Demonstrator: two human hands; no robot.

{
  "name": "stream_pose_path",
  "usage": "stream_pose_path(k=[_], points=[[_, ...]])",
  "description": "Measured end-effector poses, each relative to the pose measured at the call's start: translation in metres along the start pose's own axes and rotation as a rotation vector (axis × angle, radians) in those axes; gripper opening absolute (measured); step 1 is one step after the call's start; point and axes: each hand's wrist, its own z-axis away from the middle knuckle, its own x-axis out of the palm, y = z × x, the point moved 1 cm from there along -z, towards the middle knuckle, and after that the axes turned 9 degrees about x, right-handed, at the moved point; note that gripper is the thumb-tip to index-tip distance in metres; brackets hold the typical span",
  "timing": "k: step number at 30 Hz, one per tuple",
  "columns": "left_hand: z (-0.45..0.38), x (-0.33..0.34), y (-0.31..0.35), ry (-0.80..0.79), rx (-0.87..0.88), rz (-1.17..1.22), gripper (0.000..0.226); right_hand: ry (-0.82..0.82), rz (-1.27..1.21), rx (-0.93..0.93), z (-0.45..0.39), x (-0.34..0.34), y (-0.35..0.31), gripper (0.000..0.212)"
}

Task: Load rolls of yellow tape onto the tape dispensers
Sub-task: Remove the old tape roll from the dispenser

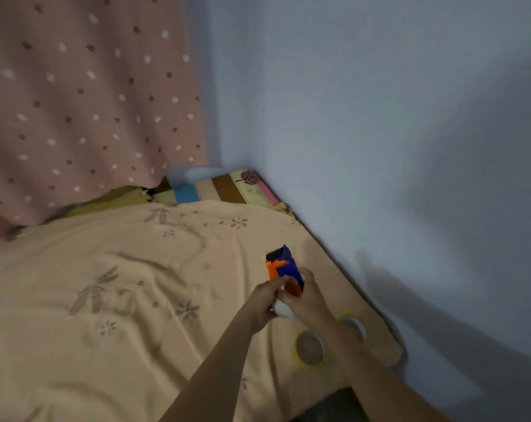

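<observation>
Head view, looking down over a bed. Nearest, at the bottom edge, two bare forearms reaching forward from below. Just beside the right forearm, two rolls of yellow tape lying flat on the sheet: one roll [309, 348] between the forearms, another roll [353, 326] on the far side of the right arm, close to the wall. Further out, both hands meeting around a tape dispenser [284, 266] of blue and orange plastic, held just above the bedding with its dark front end pointing away. Left hand [265, 300] with fingers curled around the dispenser's near end and a whitish part below it; right hand [308, 296] gripping the dispenser's right side, thumb near its orange hub. Blurred, so finer finger detail unclear. Beyond, a wrinkled peach bedsheet [121, 284] with faint flower prints. At the far end, a striped pillow [221, 187] against a pale blue wall [380, 132], and a pink dotted curtain [84, 95] on the left.
</observation>
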Motion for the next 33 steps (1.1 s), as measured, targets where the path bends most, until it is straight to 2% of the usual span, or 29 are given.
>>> stream_pose_path(k=[3, 7, 9, 11, 15, 19, 22, 26, 30, 33], points=[[-0.013, 0.015, 0.005, 0.018, 0.076, -0.005, 0.044, -0.055, 0.048, -0.06, -0.025, -0.017, -0.001, 0.079], [-0.02, 0.016, 0.006, 0.113, 0.123, 0.12, 0.046, -0.189, 0.055, -0.09, -0.042, -0.024, -0.004, 0.088], [-0.021, 0.011, 0.005, 0.191, 0.119, 0.175, 0.047, -0.268, 0.054, -0.108, -0.047, -0.023, -0.007, 0.079], [-0.021, 0.003, 0.004, 0.243, 0.095, 0.228, 0.05, -0.312, 0.037, -0.112, -0.055, -0.021, -0.008, 0.062], [-0.018, -0.013, 0.006, 0.211, 0.058, 0.276, 0.043, -0.325, -0.009, -0.044, -0.069, -0.023, -0.009, 0.043], [-0.018, -0.022, 0.013, 0.164, 0.035, 0.231, 0.047, -0.284, 0.066, -0.081, -0.075, -0.027, -0.013, 0.03], [-0.018, -0.023, 0.015, 0.122, 0.015, 0.22, 0.044, -0.165, 0.205, -0.116, -0.085, -0.033, -0.015, 0.027], [-0.02, -0.03, 0.018, 0.075, 0.035, 0.275, 0.044, -0.019, 0.325, -0.109, -0.095, -0.033, -0.02, 0.01], [-0.02, -0.036, 0.024, 0.088, 0.047, 0.269, 0.042, 0.099, 0.366, -0.029, -0.096, -0.024, -0.029, 0.023], [-0.021, -0.038, 0.03, 0.039, 0.125, 0.205, 0.042, 0.027, 0.332, 0.052, -0.096, -0.015, -0.037, 0.037]])
